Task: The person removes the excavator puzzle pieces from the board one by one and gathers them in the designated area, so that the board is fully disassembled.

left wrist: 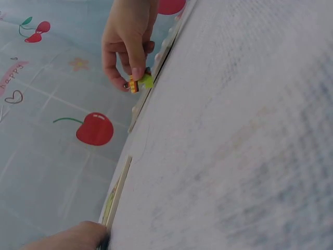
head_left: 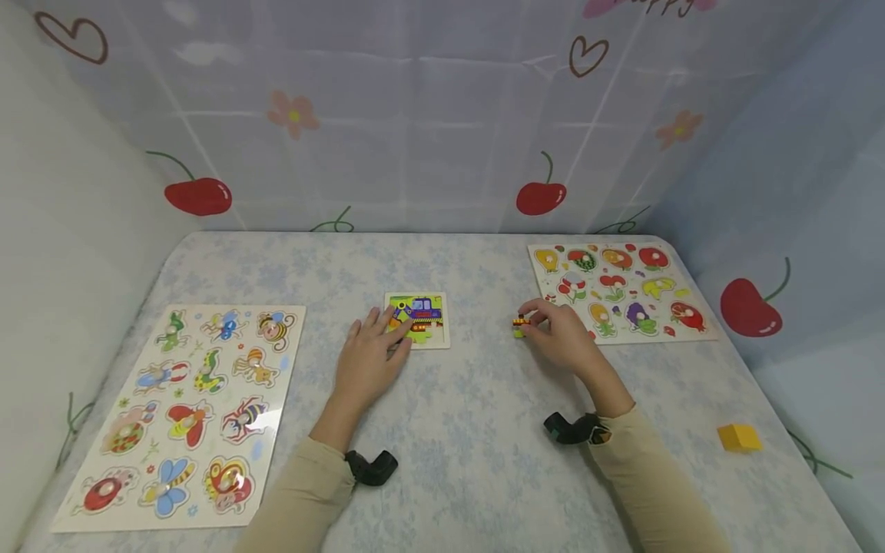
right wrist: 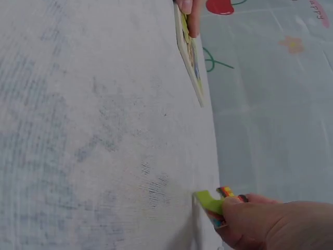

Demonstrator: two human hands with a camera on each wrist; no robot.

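A small square jigsaw puzzle (head_left: 446, 322) with a purple digger on green lies mid-table, a pale bare patch at its lower right. My left hand (head_left: 369, 357) rests over its left side, fingers spread and fairly straight. To the right, my right hand (head_left: 563, 338) pinches a jigsaw piece (head_left: 518, 323), green with a red and yellow band, between thumb and fingers. In the left wrist view the piece (left wrist: 147, 80) is tilted in the fingertips. The right wrist view has its green side (right wrist: 208, 202) close to the tabletop; whether it touches is unclear.
A large insect peg puzzle board (head_left: 293, 338) lies at the left. At the back right, beside my right hand, is a fruit peg puzzle board (head_left: 664, 315). A yellow block (head_left: 739, 438) sits near the right edge. A printed curtain (head_left: 429, 138) hangs behind the table.
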